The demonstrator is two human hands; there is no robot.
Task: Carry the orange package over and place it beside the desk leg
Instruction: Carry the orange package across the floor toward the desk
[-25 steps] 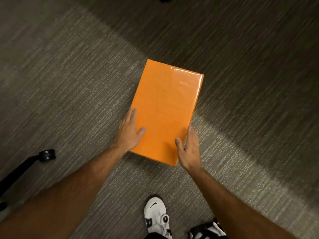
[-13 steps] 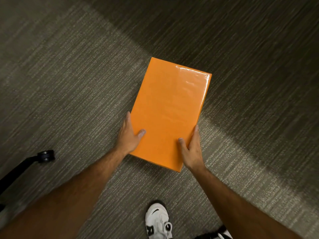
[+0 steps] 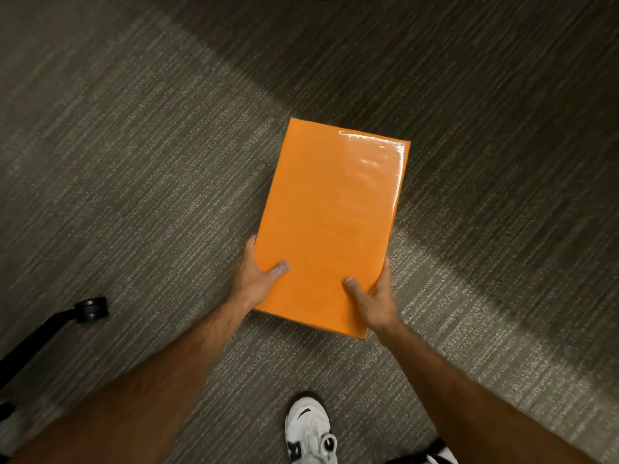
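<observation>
Hands, left and right, clamp orange package's near side edges above open carpet.

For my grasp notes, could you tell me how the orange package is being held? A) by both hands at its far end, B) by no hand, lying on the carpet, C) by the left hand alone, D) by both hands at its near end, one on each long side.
D: the left hand and right hand grip the orange package at its near end, thumbs on top.

Dim; glare on orange package; edges blurred.
</observation>
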